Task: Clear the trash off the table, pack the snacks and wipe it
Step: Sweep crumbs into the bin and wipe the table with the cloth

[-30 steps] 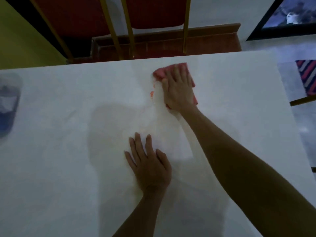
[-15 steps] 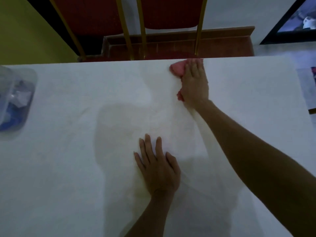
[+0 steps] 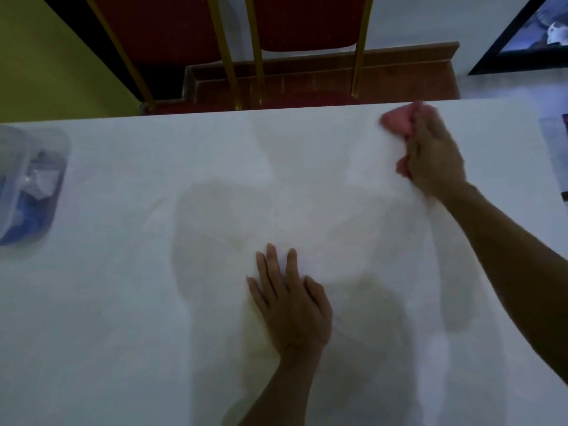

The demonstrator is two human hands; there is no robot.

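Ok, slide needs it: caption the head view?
Right hand grips pink cloth on the table; left hand rests flat.

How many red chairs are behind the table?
2. One chair stands past the table's far edge, left of middle; the other chair right beside it. More may be out of view.

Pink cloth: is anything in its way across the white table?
The left hand lies flat mid-table, and a clear plastic container stands at the left edge of the white table. The right hand grips the pink cloth.
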